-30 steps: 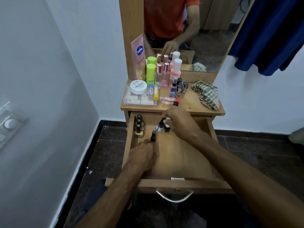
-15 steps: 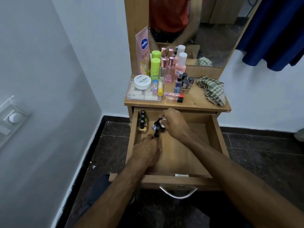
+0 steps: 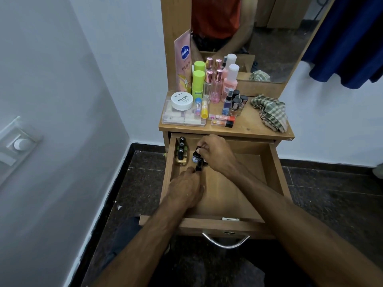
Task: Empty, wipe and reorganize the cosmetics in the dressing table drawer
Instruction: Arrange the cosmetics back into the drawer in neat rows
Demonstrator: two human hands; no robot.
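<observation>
Three nail polish bottles (image 3: pixel 181 154) at drawer (image 3: pixel 271 175) left; each hand's (image 3: pixel 185 188) (image 3: pixel 217 153) fingers pinching one small bottle.

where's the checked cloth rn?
Head view: the checked cloth lies crumpled on the right end of the dressing table top, below the mirror and right of the small nail polish bottles; neither hand touches it.

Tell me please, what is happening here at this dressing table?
A person is putting nail polish back into the open drawer. The right hand pinches a small bottle and the left hand holds another, beside a row of bottles along the left wall. Most cosmetics stand on the tabletop.
</observation>
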